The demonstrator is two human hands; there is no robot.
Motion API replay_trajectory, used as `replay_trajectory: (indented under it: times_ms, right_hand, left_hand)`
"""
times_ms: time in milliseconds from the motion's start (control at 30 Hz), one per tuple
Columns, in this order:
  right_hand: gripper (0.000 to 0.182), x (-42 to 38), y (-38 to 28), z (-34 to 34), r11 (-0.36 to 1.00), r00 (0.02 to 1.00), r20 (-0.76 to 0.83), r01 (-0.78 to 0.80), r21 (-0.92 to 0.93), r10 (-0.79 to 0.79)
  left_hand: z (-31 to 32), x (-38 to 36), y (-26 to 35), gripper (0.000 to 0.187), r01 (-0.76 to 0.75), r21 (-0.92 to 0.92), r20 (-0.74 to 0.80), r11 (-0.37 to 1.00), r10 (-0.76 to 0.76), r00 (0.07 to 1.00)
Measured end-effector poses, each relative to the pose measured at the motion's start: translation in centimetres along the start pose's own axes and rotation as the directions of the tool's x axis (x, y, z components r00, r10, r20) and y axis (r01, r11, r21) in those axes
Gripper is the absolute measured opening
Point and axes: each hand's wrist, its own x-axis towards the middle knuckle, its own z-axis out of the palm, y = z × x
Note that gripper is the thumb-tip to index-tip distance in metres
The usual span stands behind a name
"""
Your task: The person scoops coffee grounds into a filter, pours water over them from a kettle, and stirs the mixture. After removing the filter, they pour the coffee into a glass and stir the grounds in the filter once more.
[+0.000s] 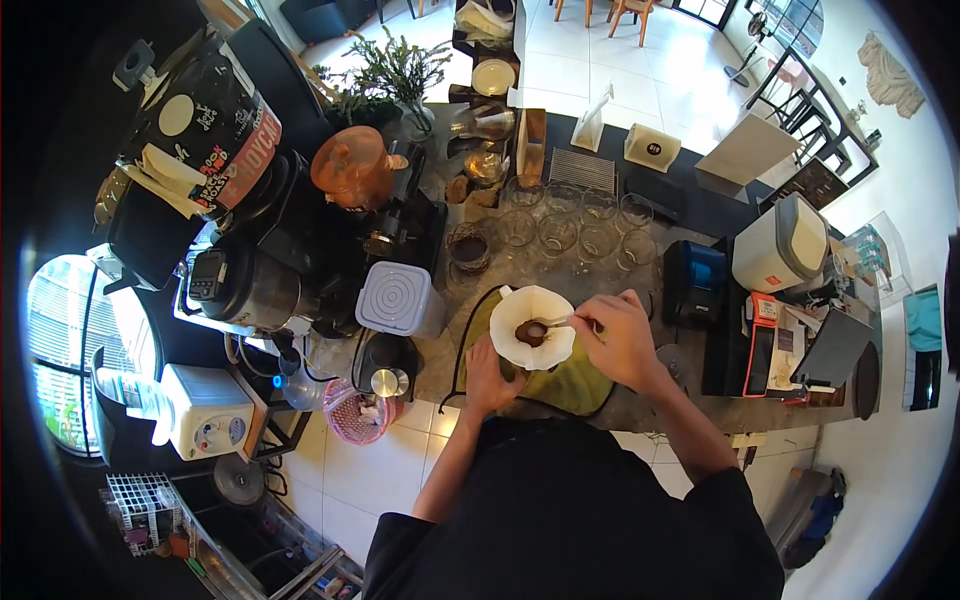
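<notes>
In the head view, the white filter [508,345] is sitting over the green cloth [590,392] near the counter's front edge, opening upward, dark grounds [531,333] showing inside. The right hand [618,338] is pinching a spoon [560,321] dipping inward; the left hand [490,378] is bracing the near-left side, its exact grasp unclear. Glasses [557,231] are standing beyond, the lidded container [394,299] leftward.

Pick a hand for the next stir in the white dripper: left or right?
Right, probably: the right hand holds the spoon angled in toward the dark grounds. The left hand is at the near-left side of the white dripper, apparently steadying it.
</notes>
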Motion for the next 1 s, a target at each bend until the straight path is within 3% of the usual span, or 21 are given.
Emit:
replay_trajectory:
  times_ms: [133,267,333,367,400,433,467,533,567,633,667,700,733,767,833,933,1000]
  right_hand:
    - [0.010,-0.6,0.0,0.8,0.995,0.998,-0.062,-0.002,-0.100,-0.005]
    - [0.021,-1.6,-1.0,-0.8,0.974,0.972,-0.082,-0.214,0.077,0.220]
    - [0.024,-2.9,-0.6,-1.5,0.946,0.950,-0.110,-0.271,0.178,0.293]
    - [0.025,-4.3,-0.1,-2.0,0.950,0.934,-0.211,-0.252,0.182,0.288]
    - [0.026,-5.8,0.5,-2.6,0.955,0.908,-0.308,-0.234,0.184,0.282]
    - [0.029,-7.5,1.1,-3.0,0.950,0.866,-0.395,-0.258,0.175,0.308]
    - [0.032,-9.4,1.8,-3.3,0.945,0.816,-0.476,-0.282,0.167,0.328]
    - [0.033,-13.6,3.8,-2.5,0.916,0.652,-0.702,-0.401,-0.001,0.284]
    - [0.033,-16.2,5.6,-1.2,0.913,0.647,-0.706,-0.408,0.000,0.289]
    - [0.017,-20.9,8.5,1.2,0.819,0.250,-0.835,-0.459,0.343,0.490]
    - [0.017,-22.0,7.9,1.2,0.818,0.245,-0.837,-0.462,0.343,0.489]
    - [0.019,-23.0,7.5,1.0,0.547,0.143,-0.553,-0.478,0.687,0.820]
    - [0.024,-23.5,7.2,0.9,0.155,0.048,-0.149,-0.447,0.881,0.988]
    - [0.024,-23.7,7.3,1.5,0.155,0.043,-0.152,-0.442,0.884,0.988]
    - [0.031,-23.9,7.6,3.8,0.393,0.267,-0.291,-0.555,0.733,0.919]
    - [0.034,-22.0,7.2,4.3,0.490,0.328,-0.374,-0.433,0.757,0.867]
    - [0.037,-21.6,7.8,4.2,0.471,0.377,-0.337,-0.357,0.807,0.863]
  left_hand:
    - [0.3,-0.3,-0.3,0.086,-0.012,0.023,-0.015,1.000,0.012,1.000]
    - [0.2,-0.4,-0.3,0.087,-0.014,-0.009,-0.018,1.000,0.014,1.000]
    - [-0.6,-0.5,-0.1,0.089,0.024,-0.146,-0.001,0.989,-0.025,1.000]
    - [-0.9,-0.5,0.0,0.089,0.021,-0.145,0.004,0.989,-0.021,1.000]
    - [-1.1,-0.7,0.1,0.090,0.052,-0.282,-0.042,0.958,-0.067,0.997]
    - [-1.6,-0.8,0.3,0.091,0.075,-0.415,-0.081,0.907,-0.119,0.990]
    - [-2.0,-1.0,0.5,0.091,0.076,-0.415,-0.074,0.907,-0.117,0.990]
    - [-3.6,-1.4,1.5,0.093,0.183,-0.524,-0.016,0.832,-0.225,0.974]
    - [-4.1,-1.4,1.9,0.097,0.195,-0.535,-0.008,0.822,-0.235,0.972]
    - [-4.2,-1.2,1.4,0.097,0.170,-0.468,0.008,0.867,-0.189,0.982]
    - [-4.2,-1.2,1.3,0.097,0.144,-0.398,0.019,0.906,-0.148,0.989]
    - [-4.3,-0.5,1.6,0.097,0.140,-0.400,0.023,0.906,-0.143,0.989]
    - [-4.4,0.5,1.8,0.098,0.038,-0.260,0.060,0.965,-0.023,0.998]
    - [-4.5,1.1,2.0,0.099,-0.081,-0.118,0.114,0.990,0.094,0.989]
    - [-1.2,1.4,-1.1,0.093,-0.076,-0.190,0.124,0.979,0.101,0.987]
    - [-0.4,2.6,-1.0,0.081,-0.063,-0.284,0.165,0.957,0.113,0.980]
    - [-0.8,2.8,0.1,0.073,-0.046,-0.302,0.200,0.952,0.111,0.973]
